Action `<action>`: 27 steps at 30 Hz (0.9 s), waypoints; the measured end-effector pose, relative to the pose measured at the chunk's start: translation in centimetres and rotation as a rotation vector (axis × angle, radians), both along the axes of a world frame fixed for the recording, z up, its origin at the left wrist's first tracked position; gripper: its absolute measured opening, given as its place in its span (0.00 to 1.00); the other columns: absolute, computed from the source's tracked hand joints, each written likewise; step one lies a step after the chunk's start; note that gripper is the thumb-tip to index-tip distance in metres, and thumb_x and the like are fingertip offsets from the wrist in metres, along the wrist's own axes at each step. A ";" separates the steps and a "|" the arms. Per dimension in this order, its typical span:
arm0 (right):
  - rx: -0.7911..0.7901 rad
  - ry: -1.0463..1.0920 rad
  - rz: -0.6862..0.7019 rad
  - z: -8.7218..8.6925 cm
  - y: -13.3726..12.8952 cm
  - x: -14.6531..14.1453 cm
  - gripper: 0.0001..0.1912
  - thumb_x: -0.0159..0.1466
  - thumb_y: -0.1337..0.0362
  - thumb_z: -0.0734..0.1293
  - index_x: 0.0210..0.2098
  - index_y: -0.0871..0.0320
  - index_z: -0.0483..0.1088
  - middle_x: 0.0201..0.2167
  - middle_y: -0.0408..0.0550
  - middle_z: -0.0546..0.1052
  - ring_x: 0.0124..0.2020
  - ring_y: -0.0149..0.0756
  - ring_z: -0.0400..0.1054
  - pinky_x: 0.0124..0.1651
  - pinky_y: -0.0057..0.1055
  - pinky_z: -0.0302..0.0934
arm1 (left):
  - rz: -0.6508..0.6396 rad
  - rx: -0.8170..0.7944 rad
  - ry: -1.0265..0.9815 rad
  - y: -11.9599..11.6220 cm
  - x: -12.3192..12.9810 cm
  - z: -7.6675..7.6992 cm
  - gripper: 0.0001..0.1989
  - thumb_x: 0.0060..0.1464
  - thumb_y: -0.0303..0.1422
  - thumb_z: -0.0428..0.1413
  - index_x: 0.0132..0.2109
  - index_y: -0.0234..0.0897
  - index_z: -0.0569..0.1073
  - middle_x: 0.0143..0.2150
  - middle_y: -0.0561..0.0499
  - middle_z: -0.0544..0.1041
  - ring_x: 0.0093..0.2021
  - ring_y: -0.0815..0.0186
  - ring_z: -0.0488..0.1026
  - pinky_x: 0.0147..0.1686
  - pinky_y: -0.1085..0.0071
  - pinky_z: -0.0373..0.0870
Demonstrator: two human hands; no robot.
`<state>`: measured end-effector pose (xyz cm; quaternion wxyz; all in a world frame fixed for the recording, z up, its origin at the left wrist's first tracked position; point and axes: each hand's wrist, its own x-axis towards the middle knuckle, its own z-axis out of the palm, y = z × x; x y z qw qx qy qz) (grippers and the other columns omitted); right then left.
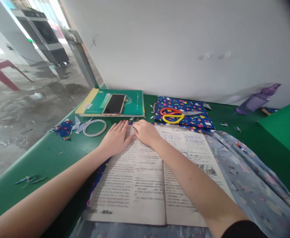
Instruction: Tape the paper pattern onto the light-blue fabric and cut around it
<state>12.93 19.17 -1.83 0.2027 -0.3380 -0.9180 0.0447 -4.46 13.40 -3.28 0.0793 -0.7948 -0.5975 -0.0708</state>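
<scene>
An open printed book (150,185) lies face up on a patterned cloth (244,172), whose pale underside spreads out at the right and front. The cloth's dark blue printed side shows as a narrow strip folded over the book's far edge. My left hand (116,137) rests flat with fingers stretched out on the far left of the page, its fingertips at that strip. Close beside it, my right hand (145,132) has its fingers curled and pressed together on the folded cloth edge. The fingertips of the right hand are partly hidden.
Scissors (174,115) with red and yellow handles lie on a folded blue cloth (199,123). A phone (114,104) rests on a green book (136,99). A tape roll (104,128), cloth scraps (65,129) and a purple bottle (253,102) stand or lie on the green table (60,158).
</scene>
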 end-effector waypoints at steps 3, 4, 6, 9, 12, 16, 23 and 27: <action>0.014 -0.011 -0.008 -0.2 0.0 0.0 0.14 0.65 0.69 0.58 0.46 0.63 0.71 0.44 0.56 0.77 0.51 0.42 0.65 0.48 0.34 0.60 | 0.011 -0.009 0.005 -0.1 0.1 0.2 0.38 0.65 0.50 0.34 0.67 0.19 0.53 0.67 0.34 0.58 0.68 0.52 0.53 0.66 0.53 0.48; 0.026 -0.016 -0.011 -0.3 -0.1 0.0 0.14 0.66 0.69 0.57 0.46 0.63 0.71 0.45 0.56 0.76 0.50 0.42 0.65 0.48 0.34 0.60 | 0.014 -0.003 0.004 -0.1 0.1 0.3 0.38 0.65 0.50 0.34 0.66 0.19 0.54 0.67 0.34 0.59 0.68 0.52 0.54 0.66 0.53 0.48; 0.056 -0.028 -0.015 -0.3 -0.3 0.0 0.14 0.66 0.70 0.57 0.46 0.63 0.70 0.46 0.56 0.76 0.50 0.42 0.66 0.49 0.35 0.59 | 0.019 0.017 -0.002 -0.3 0.2 0.4 0.38 0.65 0.50 0.34 0.66 0.21 0.56 0.66 0.34 0.61 0.67 0.52 0.56 0.65 0.52 0.48; 0.113 -0.034 -0.025 0.0 -1.4 0.3 0.14 0.65 0.72 0.57 0.47 0.64 0.70 0.45 0.57 0.76 0.48 0.43 0.66 0.48 0.36 0.59 | 0.029 0.044 -0.017 -0.5 0.3 0.5 0.38 0.64 0.52 0.34 0.66 0.23 0.56 0.65 0.34 0.62 0.67 0.53 0.56 0.64 0.52 0.49; 0.183 -0.063 -0.025 0.8 -3.4 1.4 0.11 0.65 0.71 0.57 0.42 0.64 0.70 0.40 0.55 0.76 0.43 0.43 0.67 0.46 0.37 0.59 | 0.028 0.053 -0.041 -0.5 0.1 0.0 0.37 0.64 0.52 0.35 0.67 0.27 0.54 0.67 0.36 0.60 0.67 0.53 0.55 0.62 0.53 0.51; 0.263 -0.110 -0.011 1.7 -6.4 3.8 0.09 0.66 0.69 0.57 0.39 0.62 0.69 0.37 0.52 0.76 0.40 0.41 0.67 0.46 0.37 0.58 | 0.015 0.079 -0.078 -0.6 0.0 -0.4 0.34 0.65 0.50 0.34 0.68 0.30 0.51 0.68 0.35 0.58 0.67 0.53 0.55 0.63 0.51 0.48; 0.321 -0.137 -0.014 1.6 -9.2 8.1 0.09 0.65 0.70 0.58 0.40 0.62 0.70 0.37 0.51 0.76 0.41 0.40 0.66 0.49 0.37 0.57 | -0.113 0.242 -0.186 -1.8 0.4 1.7 0.28 0.65 0.46 0.39 0.63 0.33 0.60 0.68 0.38 0.58 0.66 0.54 0.58 0.65 0.53 0.46; 0.382 -0.159 -0.030 1.2 -9.4 9.8 0.09 0.65 0.70 0.59 0.39 0.62 0.70 0.33 0.51 0.74 0.38 0.41 0.65 0.46 0.38 0.58 | -0.136 0.308 -0.322 -3.2 -0.5 3.0 0.22 0.66 0.42 0.39 0.58 0.38 0.66 0.60 0.44 0.68 0.60 0.57 0.65 0.61 0.57 0.54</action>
